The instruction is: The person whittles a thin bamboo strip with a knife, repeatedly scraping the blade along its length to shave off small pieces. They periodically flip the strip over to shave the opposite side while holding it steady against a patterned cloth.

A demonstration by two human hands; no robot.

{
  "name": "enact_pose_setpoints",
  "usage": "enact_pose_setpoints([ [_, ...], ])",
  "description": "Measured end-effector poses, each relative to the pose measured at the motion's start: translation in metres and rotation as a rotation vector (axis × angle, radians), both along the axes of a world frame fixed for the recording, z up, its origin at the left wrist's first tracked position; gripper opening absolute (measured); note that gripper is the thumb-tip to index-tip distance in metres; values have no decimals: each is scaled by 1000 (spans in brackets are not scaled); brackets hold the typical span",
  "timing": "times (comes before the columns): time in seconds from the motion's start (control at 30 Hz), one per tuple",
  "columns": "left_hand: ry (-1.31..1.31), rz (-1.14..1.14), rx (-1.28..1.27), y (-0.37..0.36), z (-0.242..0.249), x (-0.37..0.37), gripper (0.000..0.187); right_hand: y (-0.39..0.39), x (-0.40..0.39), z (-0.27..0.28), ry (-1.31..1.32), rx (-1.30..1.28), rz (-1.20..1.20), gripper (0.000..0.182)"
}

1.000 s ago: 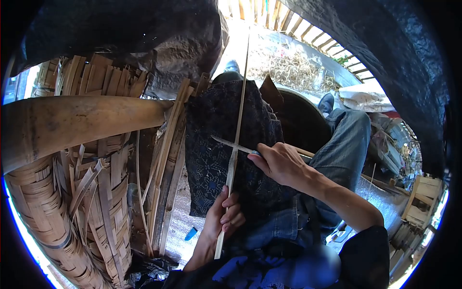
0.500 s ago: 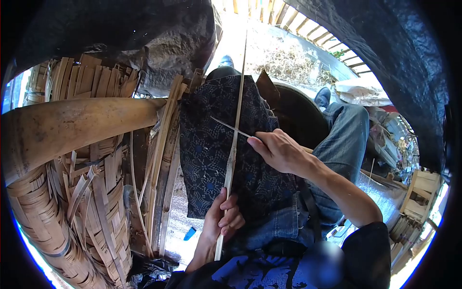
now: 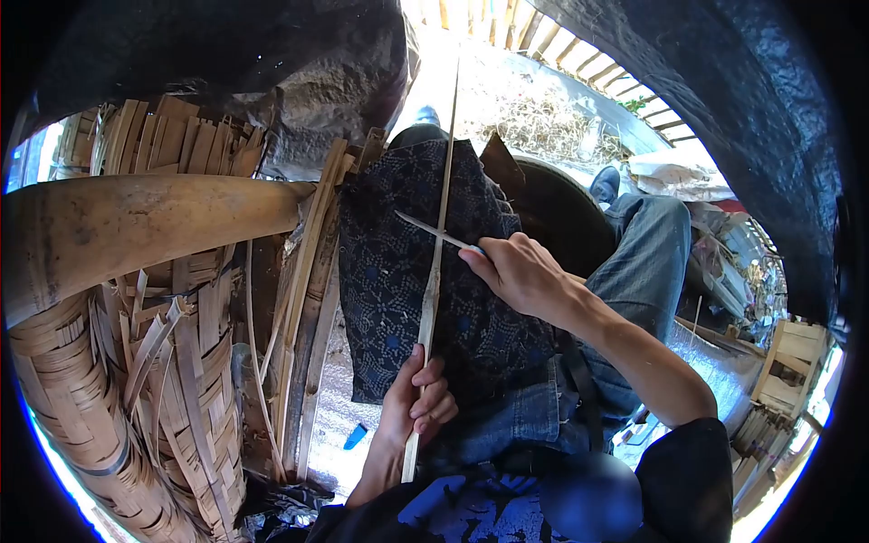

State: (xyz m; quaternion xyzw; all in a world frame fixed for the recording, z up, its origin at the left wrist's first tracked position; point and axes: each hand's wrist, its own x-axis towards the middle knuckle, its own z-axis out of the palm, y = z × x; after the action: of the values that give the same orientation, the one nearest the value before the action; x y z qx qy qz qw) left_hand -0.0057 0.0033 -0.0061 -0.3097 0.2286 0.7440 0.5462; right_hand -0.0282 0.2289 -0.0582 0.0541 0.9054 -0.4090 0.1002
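Left hand (image 3: 418, 403): fingers curled round the lower part of a long pale strip (image 3: 430, 317), thumb along it, the butt end poking out below my grip. The strip runs up and away from those fingers, over my lap, narrowing towards the bright ground (its far tip is lost in the glare).

Right hand (image 3: 520, 271): ahead of the left and off to its right, fingers closed on a knife (image 3: 421, 226). Blade lies across the strip, its point out on the left side. Handle mostly hidden by my grip; a pale rod shows behind the knuckles (perhaps the same handle, I cannot tell).

Beneath strip and blade: dark patterned cloth (image 3: 376, 335) spread over my lap. Jeans (image 3: 647, 262) to the right of the right fingers, the knee bent. Just left of the cloth, long split slats (image 3: 312, 271) lean together. Farther left of both hands, a thick bamboo pole (image 3: 154, 222) juts in sideways, with woven bamboo (image 3: 81, 389) below it. Small blue scrap (image 3: 356, 436) on the ground, left of the left fingers. Well beyond the right hand, dry straw (image 3: 543, 127).
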Motion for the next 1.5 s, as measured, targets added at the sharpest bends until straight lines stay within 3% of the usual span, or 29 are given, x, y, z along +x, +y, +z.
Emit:
enact_pose_setpoints([
  [0.23,18,-5,0,0,0,1,42,-1,-8,-4,86,116,-34,42],
  [0.3,22,0,20,-3,-2,3,42,2,-8,-11,100,29,-26,52],
  [0.4,11,18,53,-4,-5,1,42,2,7,-10,134,-65,-5,53],
  [0.53,-17,40,41,-3,-3,2,42,0,6,-5,-11,-23,-36,53],
  [0.6,-16,27,34,-4,-3,3,42,1,-1,-4,51,7,-54,45],
  [0.97,58,-20,-41,-3,1,5,42,3,-21,-8,62,57,-47,49],
  [1.17,-11,109,26,-6,-5,9,41,1,1,-15,152,-48,-20,48],
  [1.33,0,52,-6,-4,0,6,41,3,-7,-4,16,50,-100,48],
  [1.5,-2,49,-29,-6,8,14,42,4,-17,-17,70,105,-92,55],
])
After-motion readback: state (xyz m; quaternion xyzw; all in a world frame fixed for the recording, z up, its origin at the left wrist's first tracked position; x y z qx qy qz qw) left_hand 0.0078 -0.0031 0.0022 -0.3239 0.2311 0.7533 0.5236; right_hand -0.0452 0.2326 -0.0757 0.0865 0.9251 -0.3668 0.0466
